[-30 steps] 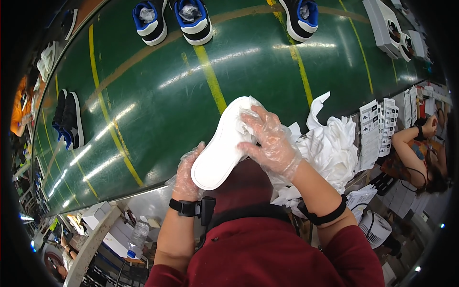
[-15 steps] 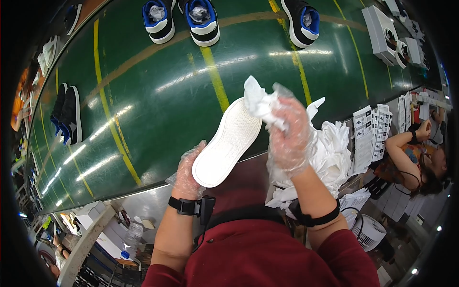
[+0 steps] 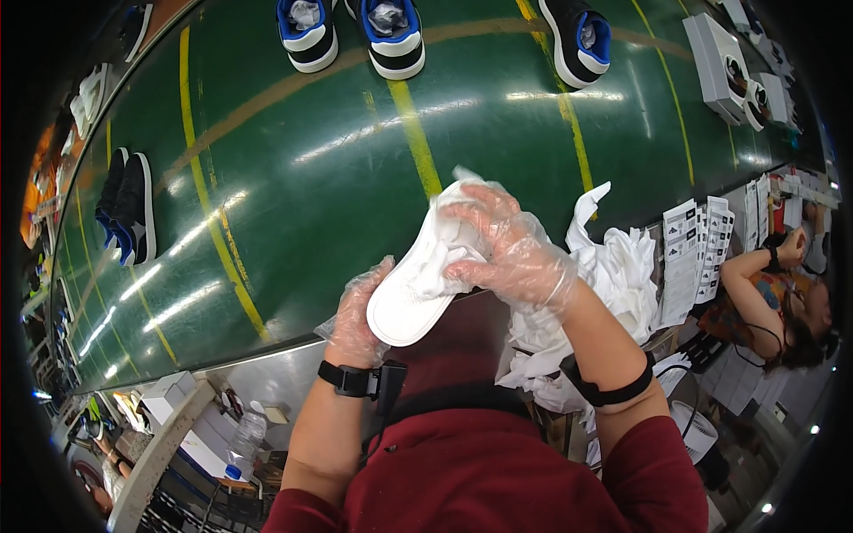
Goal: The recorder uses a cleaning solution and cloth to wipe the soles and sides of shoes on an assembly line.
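Observation:
My left hand point(image 3: 357, 309), in a clear plastic glove, is closed round the left side of a shoe turned with its white sole point(image 3: 402, 318) up. Over the sole's far half, my right hand point(image 3: 511, 249), gloved likewise, presses a crumpled white wipe point(image 3: 437, 253), cloth or paper. Its fingers are bent over the wipe and the sole's edge. The shoe's upper is hidden beneath. Just right of my right hand lies a heap of crumpled white wipes point(image 3: 617, 280).
Black shoes with blue linings stand on the green worktop point(image 3: 302, 222): a pair point(image 3: 129, 209) at left, several at the far side, including one shoe point(image 3: 577, 44). Printed label sheets point(image 3: 680, 258) lie at right, near another person point(image 3: 755, 293). A plastic bottle point(image 3: 246, 444) is at lower left.
My right hand has come down and left, bringing the wipe from above the sole's far end onto its surface. The left hand still holds the shoe. The far shoes appear slightly further right.

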